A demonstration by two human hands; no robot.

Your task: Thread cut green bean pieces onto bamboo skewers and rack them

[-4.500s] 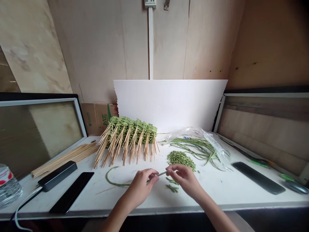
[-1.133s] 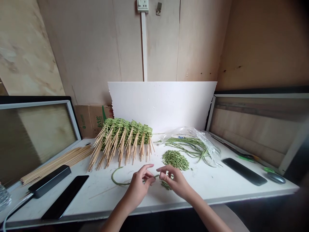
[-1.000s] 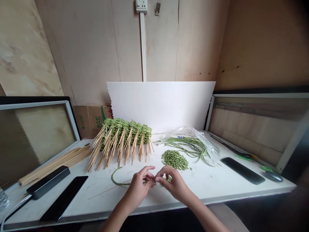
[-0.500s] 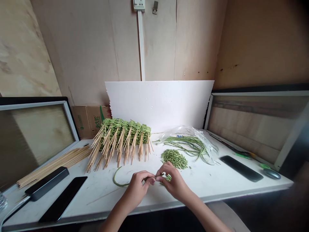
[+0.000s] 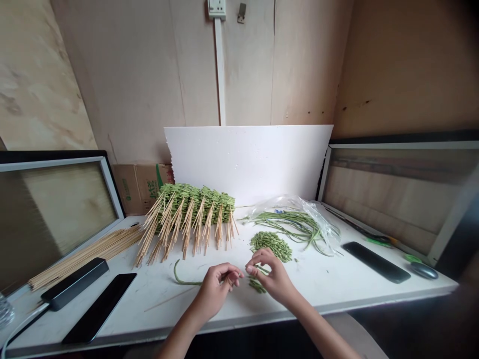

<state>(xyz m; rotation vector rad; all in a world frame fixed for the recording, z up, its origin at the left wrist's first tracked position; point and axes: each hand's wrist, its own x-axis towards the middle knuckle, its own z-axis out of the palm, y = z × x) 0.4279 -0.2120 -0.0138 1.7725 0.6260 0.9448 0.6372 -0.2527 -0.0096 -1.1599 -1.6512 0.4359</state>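
Observation:
A long green bean (image 5: pixel 183 281) curves over the table, and its near end runs into my left hand (image 5: pixel 220 285). The fingers of that hand are curled closed around the bean. My right hand (image 5: pixel 270 274) is just to the right, thumb and forefinger drawn together; whatever they pinch is too small to make out. Under the right hand lies a small group of cut bean pieces (image 5: pixel 257 286), partly covered by it. Behind it is a larger heap of short bean pieces (image 5: pixel 271 244).
Beans threaded on bamboo skewers (image 5: pixel 194 209) are stacked at back left, beside bare skewers (image 5: pixel 86 254). Whole long beans (image 5: pixel 288 222) lie in a clear plastic bag (image 5: pixel 318 217). Two dark phones (image 5: pixel 101 306), a black box (image 5: pixel 77 281), a mouse (image 5: pixel 423 269) and a thin stick (image 5: pixel 168 299) are also on the table.
My hands have come slightly apart; before, their fingertips met at the bean. The right hand has shifted a little right, and more cut pieces show beneath it.

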